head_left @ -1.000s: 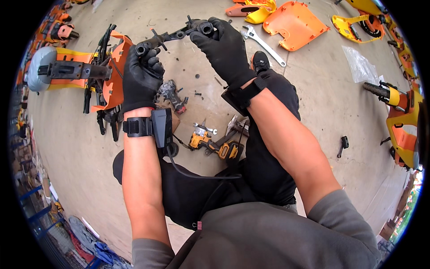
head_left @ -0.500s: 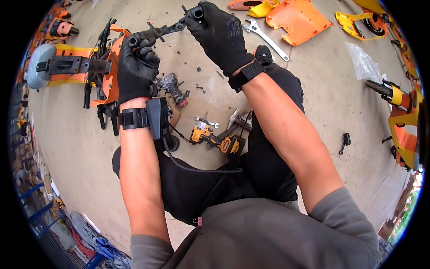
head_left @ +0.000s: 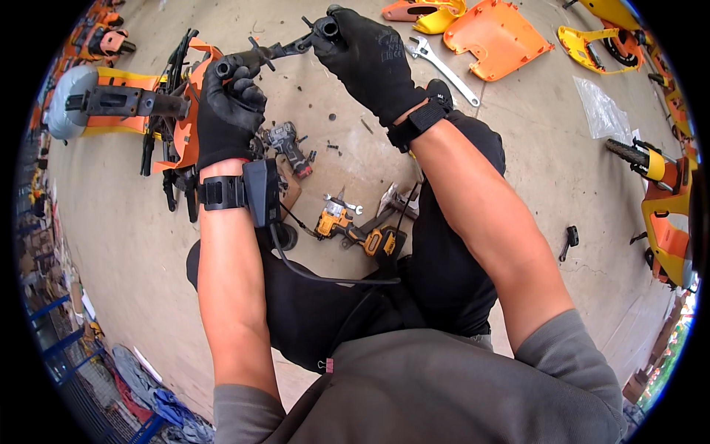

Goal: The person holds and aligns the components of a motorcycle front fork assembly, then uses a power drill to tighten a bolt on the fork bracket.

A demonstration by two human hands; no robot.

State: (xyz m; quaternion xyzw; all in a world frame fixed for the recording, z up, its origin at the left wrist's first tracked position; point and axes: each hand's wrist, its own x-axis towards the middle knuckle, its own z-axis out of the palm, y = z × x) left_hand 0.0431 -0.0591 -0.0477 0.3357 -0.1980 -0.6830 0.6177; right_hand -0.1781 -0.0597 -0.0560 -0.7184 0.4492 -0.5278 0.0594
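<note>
The thing in hand is a dark bar-shaped part (head_left: pixel 288 49), like a handlebar, with a round hollow end on each side and thin pieces which stick out between them. It is held up in front of the person, above the floor (head_left: pixel 518 140), beyond the scattered tools. The grip of the left hand (head_left: pixel 232 115) is closed around the part just below its left round end, with the fingers folded over. The grip of the right hand (head_left: pixel 366 63) is closed also, and it holds the other end, where the round opening shows near the thumb.

In my judgement the part is stiff, of metal or hard plastic, and of moderate weight, so two hands carry it comfortably. It does not look fragile, but the thin projecting pieces could probably catch or bend. The surface seems smooth; the black gloves should help against slipping. The thick ends look the best places to take hold, because the middle is narrow and crowded. Whether some cable fastens it to the orange and yellow vehicle body (head_left: pixel 118 111) near the left hand, I cannot tell.

On the floor lie an adjustable wrench (head_left: pixel 446 72), a grey power tool (head_left: pixel 288 146) and a yellow power tool (head_left: pixel 337 222).
</note>
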